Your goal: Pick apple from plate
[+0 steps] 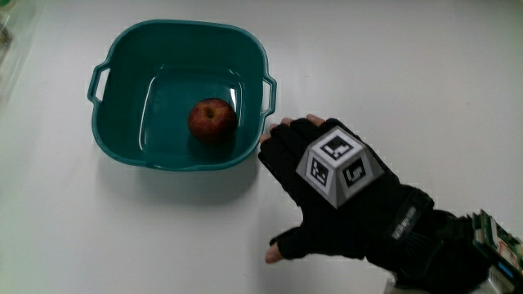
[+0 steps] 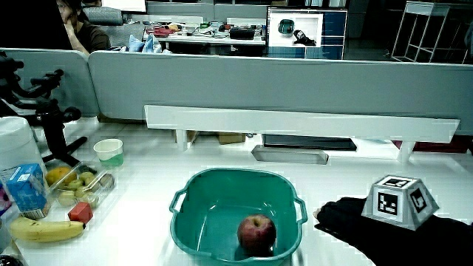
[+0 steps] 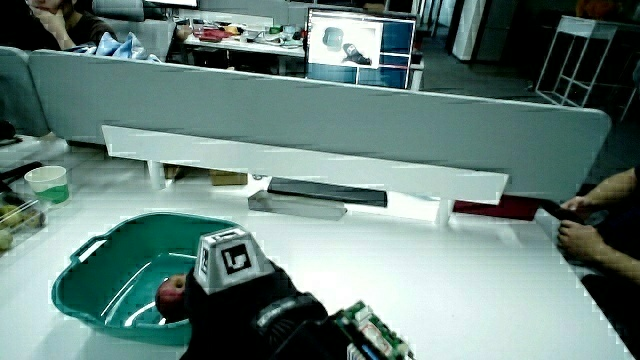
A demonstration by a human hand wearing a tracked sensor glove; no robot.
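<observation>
Teal basin (image 1: pixel 122 49) on the table, not a plate; apple (image 1: pixel 213 119) on its floor, near the wall closest to the hand. Hand (image 1: pixel 327 192) beside basin, just outside the handle, fingers spread, holding nothing. Apple lies past the fingertips (image 1: pixel 282 131), over the rim; reach must clear it.

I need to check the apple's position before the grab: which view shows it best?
The main view: the apple lies unobstructed in the teal basin. In a side view it shows low inside the basin; in a side view the hand partly hides it.

main: overhead, close | sides: low, facing partition (image 2: pixel 295 81) | shared: basin (image 1: pixel 122 151)
</observation>
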